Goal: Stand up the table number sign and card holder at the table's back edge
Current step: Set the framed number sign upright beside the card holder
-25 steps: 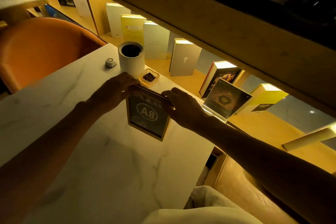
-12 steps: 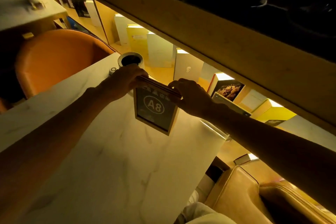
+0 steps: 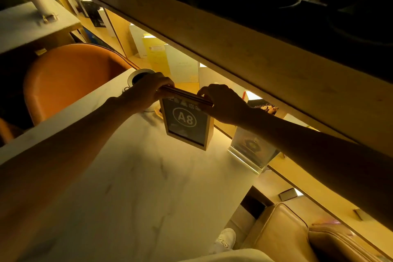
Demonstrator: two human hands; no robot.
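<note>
The left hand (image 3: 148, 89) is curled over the top-left corner of the table number sign (image 3: 187, 122), fingers wrapped over its upper edge; the right hand (image 3: 223, 102) pinches the top-right corner the same way. Between them the wooden frame marked A8 stands nearly upright near the back edge of the marble table (image 3: 138, 187), its lower edge on or just above the surface — the dim light makes it hard to tell which. Just beside it to the right, partly behind the right forearm, the clear card holder (image 3: 251, 151) already stands at the table's corner. A white cup (image 3: 138, 75) sits behind the left hand.

To finish well, I would press the base flat before loosening either grip, square the face toward the seat, then let go one hand at a time — a tall, narrow frame like this probably tips easily, and the cup is close enough to be knocked.
</note>
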